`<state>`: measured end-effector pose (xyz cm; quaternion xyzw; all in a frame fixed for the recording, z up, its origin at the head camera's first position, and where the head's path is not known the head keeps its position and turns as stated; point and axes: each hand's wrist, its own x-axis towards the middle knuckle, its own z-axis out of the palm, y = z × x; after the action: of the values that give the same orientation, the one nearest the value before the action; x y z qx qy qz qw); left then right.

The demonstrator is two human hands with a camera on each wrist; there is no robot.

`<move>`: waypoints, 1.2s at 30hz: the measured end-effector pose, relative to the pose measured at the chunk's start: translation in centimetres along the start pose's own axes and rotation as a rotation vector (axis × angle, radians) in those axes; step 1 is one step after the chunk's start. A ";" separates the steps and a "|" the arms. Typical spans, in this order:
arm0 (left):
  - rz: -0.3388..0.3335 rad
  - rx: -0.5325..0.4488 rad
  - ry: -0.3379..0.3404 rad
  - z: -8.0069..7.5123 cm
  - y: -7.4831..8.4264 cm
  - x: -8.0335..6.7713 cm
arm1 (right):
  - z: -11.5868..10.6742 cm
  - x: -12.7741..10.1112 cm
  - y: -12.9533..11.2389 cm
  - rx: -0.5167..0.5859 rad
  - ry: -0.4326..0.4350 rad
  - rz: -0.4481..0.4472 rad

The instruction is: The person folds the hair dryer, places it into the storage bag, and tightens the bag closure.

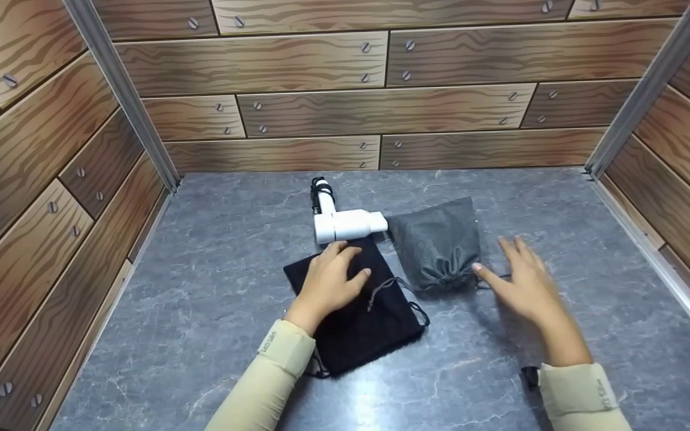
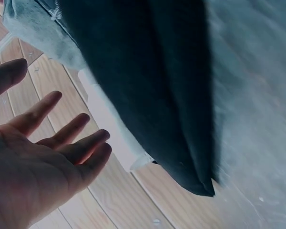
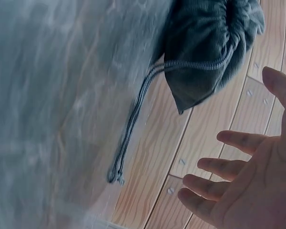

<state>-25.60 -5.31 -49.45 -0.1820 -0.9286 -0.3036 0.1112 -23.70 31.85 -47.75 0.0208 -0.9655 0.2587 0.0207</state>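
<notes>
A black drawstring pouch [image 1: 360, 317] lies flat on the grey marble-patterned table [image 1: 213, 287]. My left hand [image 1: 330, 278] is spread over its far end with the fingers straight and holds nothing. In the left wrist view the left hand [image 2: 47, 152] is open beside the black pouch [image 2: 157, 86]. A grey drawstring pouch [image 1: 438, 242] lies just right of the black one. My right hand [image 1: 516, 278] is open beside it, thumb near the gathered mouth. In the right wrist view the right hand [image 3: 243, 191] is off the grey pouch [image 3: 209, 43] and its cord [image 3: 133, 124].
A white cylindrical device [image 1: 348, 224] with a black strap [image 1: 321, 191] lies just beyond the black pouch, touching the grey pouch's corner. Wood-patterned walls [image 1: 381, 108] close in the table at the back and on both sides.
</notes>
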 end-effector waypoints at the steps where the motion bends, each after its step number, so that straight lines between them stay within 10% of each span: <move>1: -0.007 0.002 0.006 -0.1 -0.2 0.0 | 0.1 0.0 -0.2 -0.003 -0.011 -0.001; 36: -0.201 -0.023 0.125 -2.5 -4.5 0.1 | 1.7 2.9 -5.1 0.006 0.003 -0.093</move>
<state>-27.26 -10.16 -49.78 -0.0698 -0.9300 -0.3345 0.1355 -26.40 26.51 -46.51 0.0655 -0.9627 0.2603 0.0341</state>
